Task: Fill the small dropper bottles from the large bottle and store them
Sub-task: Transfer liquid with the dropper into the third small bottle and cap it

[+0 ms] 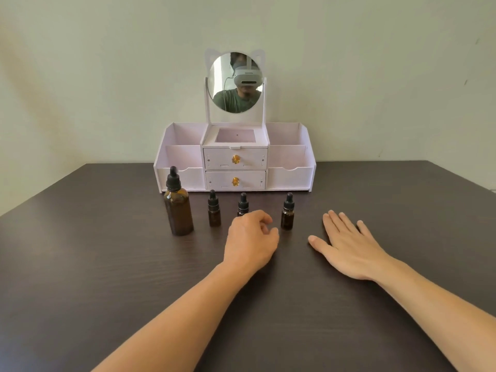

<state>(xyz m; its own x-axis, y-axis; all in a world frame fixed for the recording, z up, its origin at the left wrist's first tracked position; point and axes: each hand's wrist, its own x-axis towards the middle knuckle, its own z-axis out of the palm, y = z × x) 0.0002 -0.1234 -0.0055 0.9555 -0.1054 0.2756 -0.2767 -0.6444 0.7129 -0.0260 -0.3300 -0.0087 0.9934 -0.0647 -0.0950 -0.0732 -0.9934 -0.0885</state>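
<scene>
Four brown bottles stand upright in a row on the dark table (80,264), all capped with black droppers. The large bottle (178,208) is at the left end. To its right stand the first small bottle (214,210), the middle small bottle (243,204) and the right small bottle (287,212), each apart from its neighbours.

My left hand (251,238) is just in front of the middle small bottle, covering its lower part. Fingers loosely curled, thumb near the fingertips, nothing held. I cannot tell whether the knuckles touch the bottle.

My right hand (346,244) lies flat on the table, palm down, fingers straight and spread, holding nothing. It sits to the right of the right small bottle, near it but not touching.

Behind the row stands a pale lilac organizer (291,178) against the wall: open side compartments, an open top compartment, two closed drawers with gold knobs. A round mirror (236,81) rises on its frame above the centre.
</scene>
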